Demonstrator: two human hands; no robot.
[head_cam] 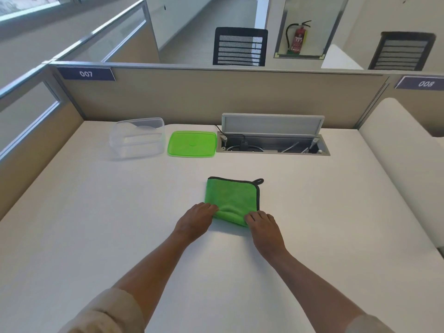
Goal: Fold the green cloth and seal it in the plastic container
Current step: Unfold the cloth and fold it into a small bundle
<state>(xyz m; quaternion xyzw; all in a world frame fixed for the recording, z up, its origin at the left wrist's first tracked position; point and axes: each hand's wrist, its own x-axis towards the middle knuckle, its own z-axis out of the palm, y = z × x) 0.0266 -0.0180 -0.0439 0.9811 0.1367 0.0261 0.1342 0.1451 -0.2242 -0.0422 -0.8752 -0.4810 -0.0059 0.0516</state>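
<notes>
Cloth: green microfibre cloth with dark trim [231, 200], folded square on the white desk [96, 224].
Hands: left hand [197, 218] and right hand [260, 223] pinch its near corners, probably to fold again.
Container: clear plastic box [137, 138] beyond the cloth, green lid [192, 143] off, ready for loading.

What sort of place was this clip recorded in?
Most likely an open-plan office: a white desk enclosed by beige partitions with numbered tags 007 and 008, and mesh office chairs behind.
</notes>
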